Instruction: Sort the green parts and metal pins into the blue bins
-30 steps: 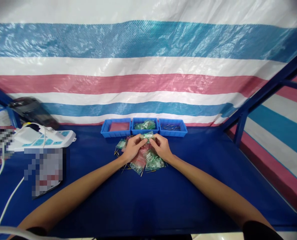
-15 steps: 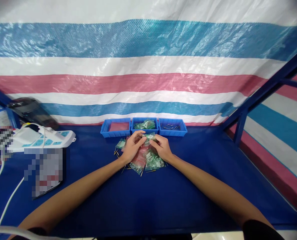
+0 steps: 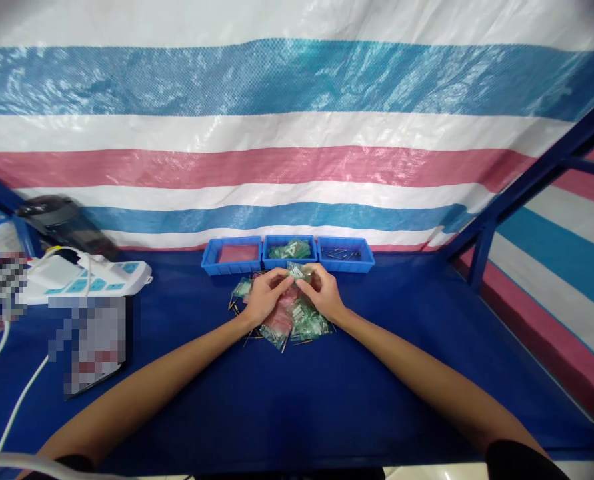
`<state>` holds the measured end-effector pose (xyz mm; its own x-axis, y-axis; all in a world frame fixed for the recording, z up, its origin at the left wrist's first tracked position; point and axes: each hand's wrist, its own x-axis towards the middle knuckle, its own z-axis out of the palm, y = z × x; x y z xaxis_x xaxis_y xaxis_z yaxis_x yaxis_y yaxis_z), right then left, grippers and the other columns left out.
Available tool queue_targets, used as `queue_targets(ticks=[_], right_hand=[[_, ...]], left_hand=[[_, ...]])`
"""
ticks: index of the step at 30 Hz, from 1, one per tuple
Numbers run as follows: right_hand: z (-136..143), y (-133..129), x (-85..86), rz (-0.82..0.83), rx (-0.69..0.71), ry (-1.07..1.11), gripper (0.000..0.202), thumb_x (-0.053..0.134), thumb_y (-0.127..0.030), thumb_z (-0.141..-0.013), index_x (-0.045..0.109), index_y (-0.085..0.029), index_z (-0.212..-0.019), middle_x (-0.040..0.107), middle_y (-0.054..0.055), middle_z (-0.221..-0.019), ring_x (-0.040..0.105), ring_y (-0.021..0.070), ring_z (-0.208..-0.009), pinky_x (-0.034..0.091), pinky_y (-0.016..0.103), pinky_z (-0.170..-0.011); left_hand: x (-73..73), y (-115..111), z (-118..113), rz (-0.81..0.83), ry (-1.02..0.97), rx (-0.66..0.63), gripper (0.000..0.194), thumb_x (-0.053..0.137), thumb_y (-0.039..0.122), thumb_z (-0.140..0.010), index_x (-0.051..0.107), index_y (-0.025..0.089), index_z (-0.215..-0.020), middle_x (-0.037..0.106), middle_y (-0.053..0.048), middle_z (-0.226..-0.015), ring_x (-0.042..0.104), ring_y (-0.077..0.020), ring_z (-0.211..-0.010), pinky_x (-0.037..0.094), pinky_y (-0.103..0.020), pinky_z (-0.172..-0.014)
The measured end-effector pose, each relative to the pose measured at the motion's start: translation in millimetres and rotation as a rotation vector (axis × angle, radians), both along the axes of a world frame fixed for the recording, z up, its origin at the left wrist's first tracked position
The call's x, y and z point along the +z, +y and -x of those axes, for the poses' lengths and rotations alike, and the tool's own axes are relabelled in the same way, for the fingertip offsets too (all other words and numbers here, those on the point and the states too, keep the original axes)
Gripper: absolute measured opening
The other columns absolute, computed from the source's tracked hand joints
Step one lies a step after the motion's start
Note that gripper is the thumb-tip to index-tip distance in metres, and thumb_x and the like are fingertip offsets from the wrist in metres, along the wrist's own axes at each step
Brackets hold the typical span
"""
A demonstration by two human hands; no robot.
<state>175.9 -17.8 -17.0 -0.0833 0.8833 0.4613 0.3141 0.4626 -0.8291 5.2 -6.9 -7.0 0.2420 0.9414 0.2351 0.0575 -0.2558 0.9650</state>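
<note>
Between my left hand (image 3: 268,293) and my right hand (image 3: 323,292), a small clear plastic bag (image 3: 297,270) with pale pieces inside is pinched by thumbs and fingers of both. Under the hands lies a heap of green-tinted bags (image 3: 307,323) and pink bags (image 3: 279,319), with thin metal pins or bits sticking out around it. Another small green bag (image 3: 242,288) rests beside my left hand. Just behind the heap stand three blue bins: the left bin (image 3: 231,269) holds pink bags, the middle bin (image 3: 290,263) green bags, the right bin (image 3: 345,267) thin dark metal pieces.
A white power strip (image 3: 111,280) with white cables lies on the left of the blue table (image 3: 297,407). Behind it leans a dark bottle-like object (image 3: 69,223); in front is a blurred-out flat item (image 3: 99,347). A blue frame post (image 3: 481,253) stands at the right.
The small bag is raised slightly and turned upright between my fingers. My right fingers have shifted a little up and to the left around it; the heap and bins are the same.
</note>
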Motion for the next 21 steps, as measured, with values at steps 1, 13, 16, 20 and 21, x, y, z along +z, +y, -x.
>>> queue_targets(ticks=[1,13,16,20,21], right_hand=[[0.4,0.3,0.4,0.000,0.000,-0.013,0.023,0.060,-0.039,-0.085,0.057,-0.019,-0.094,0.055,-0.001,-0.071,0.049,0.0143,-0.062,0.040,0.026,-0.060],[1.7,1.3,0.3,-0.057,0.024,-0.148,0.015,0.050,-0.029,-0.090,0.057,-0.018,-0.086,0.058,0.002,-0.079,0.049,0.0156,-0.069,0.039,0.027,-0.065],[2.3,0.7,1.9,-0.075,0.057,-0.195,0.014,0.048,-0.027,-0.089,0.055,-0.018,-0.082,0.056,0.002,-0.076,0.048,0.0156,-0.068,0.038,0.027,-0.064],[3.1,0.1,2.9,-0.104,0.082,-0.248,0.015,0.048,-0.027,-0.087,0.051,-0.019,-0.074,0.051,0.000,-0.069,0.046,0.0147,-0.064,0.035,0.026,-0.061],[3.1,-0.1,2.7,-0.107,0.075,-0.246,0.015,0.050,-0.028,-0.086,0.051,-0.019,-0.073,0.050,-0.001,-0.067,0.045,0.0143,-0.063,0.035,0.026,-0.060]], left_hand=[[-0.3,-0.1,0.1,0.003,-0.010,0.006,0.025,0.066,0.039,-0.081,0.064,0.015,-0.087,0.064,-0.002,-0.074,0.058,-0.0150,-0.067,0.045,-0.025,-0.063],[3.3,-1.8,-1.0,0.005,-0.003,-0.018,0.025,0.065,0.039,-0.081,0.065,0.015,-0.089,0.067,-0.005,-0.088,0.061,-0.0174,-0.078,0.048,-0.027,-0.072],[3.0,-1.4,-1.2,0.001,-0.029,-0.035,0.029,0.065,0.039,-0.082,0.064,0.016,-0.099,0.066,-0.006,-0.096,0.061,-0.0182,-0.082,0.048,-0.027,-0.072],[1.5,-1.1,-0.6,-0.013,-0.004,-0.040,0.025,0.066,0.038,-0.081,0.063,0.014,-0.086,0.064,-0.004,-0.083,0.058,-0.0153,-0.074,0.046,-0.025,-0.069],[1.3,-1.0,-0.2,-0.015,0.001,-0.036,0.024,0.066,0.038,-0.082,0.062,0.014,-0.084,0.063,-0.003,-0.080,0.057,-0.0145,-0.071,0.046,-0.024,-0.068]])
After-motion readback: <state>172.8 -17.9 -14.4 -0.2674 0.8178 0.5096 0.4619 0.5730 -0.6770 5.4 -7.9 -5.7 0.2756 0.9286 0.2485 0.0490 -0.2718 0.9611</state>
